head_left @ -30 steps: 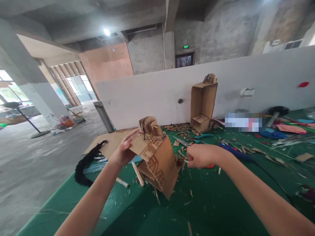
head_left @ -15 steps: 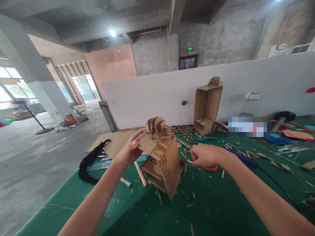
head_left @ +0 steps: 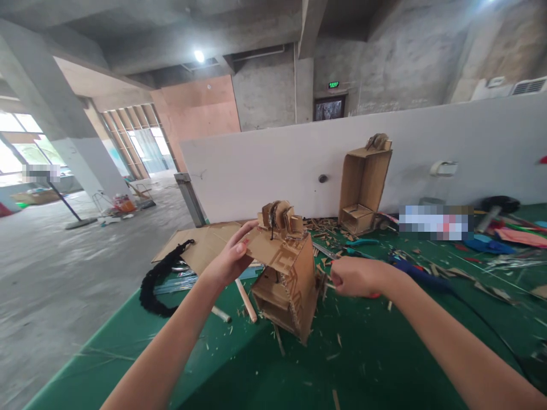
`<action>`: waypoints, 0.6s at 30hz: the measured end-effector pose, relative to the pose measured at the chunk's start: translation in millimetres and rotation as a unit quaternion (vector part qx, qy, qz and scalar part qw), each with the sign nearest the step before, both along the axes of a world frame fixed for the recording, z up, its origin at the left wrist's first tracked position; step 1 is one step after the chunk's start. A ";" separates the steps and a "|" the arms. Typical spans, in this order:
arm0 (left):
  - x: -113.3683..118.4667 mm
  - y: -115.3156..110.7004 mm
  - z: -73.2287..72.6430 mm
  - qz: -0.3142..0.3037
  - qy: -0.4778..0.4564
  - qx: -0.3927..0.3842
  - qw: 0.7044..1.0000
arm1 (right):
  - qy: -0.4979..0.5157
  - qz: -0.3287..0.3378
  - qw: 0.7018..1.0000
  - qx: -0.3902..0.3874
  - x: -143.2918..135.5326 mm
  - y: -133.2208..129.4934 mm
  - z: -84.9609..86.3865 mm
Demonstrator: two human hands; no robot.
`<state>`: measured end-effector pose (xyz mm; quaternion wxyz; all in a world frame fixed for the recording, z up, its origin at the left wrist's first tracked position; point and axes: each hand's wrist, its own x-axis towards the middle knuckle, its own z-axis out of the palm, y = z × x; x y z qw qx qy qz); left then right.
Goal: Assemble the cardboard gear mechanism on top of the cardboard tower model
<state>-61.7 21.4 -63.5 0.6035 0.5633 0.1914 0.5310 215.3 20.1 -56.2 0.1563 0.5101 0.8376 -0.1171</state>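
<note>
My left hand (head_left: 233,253) grips the left edge of the top panel of a cardboard box (head_left: 304,285), thumb on top. The box stands upright on the green table, its open front showing an inner shelf. On its top sit round cardboard discs (head_left: 280,216) between small uprights, with a dark cord hanging by them. Beside the box's right wall, my right hand (head_left: 361,276) is closed around the end of a small stick crank (head_left: 325,284); the fingertips are partly hidden. Scissors (head_left: 325,251) lie behind that hand, their red handles mostly covered.
A taller cardboard box (head_left: 363,188) with similar discs stands by the white partition (head_left: 256,176). Cardboard scraps, a blue corded tool (head_left: 421,277), a black fuzzy strip (head_left: 149,290) and wooden sticks (head_left: 247,302) lie around on the green table (head_left: 205,370).
My right hand has turned and shifted slightly down, closer to the box's side, covering more of the red scissor handles. My left hand keeps its hold. The whole view has moved slightly.
</note>
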 end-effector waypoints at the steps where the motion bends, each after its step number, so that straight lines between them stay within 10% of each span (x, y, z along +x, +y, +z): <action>1: -0.1 -0.3 0.2 0.000 0.000 -0.001 1.000 | 0.001 -0.010 1.000 0.016 3.5 1.4 0.9; 18: 4.2 -3.4 2.5 -0.006 0.022 0.029 0.999 | -0.024 -0.048 0.995 0.085 2.9 4.4 -1.8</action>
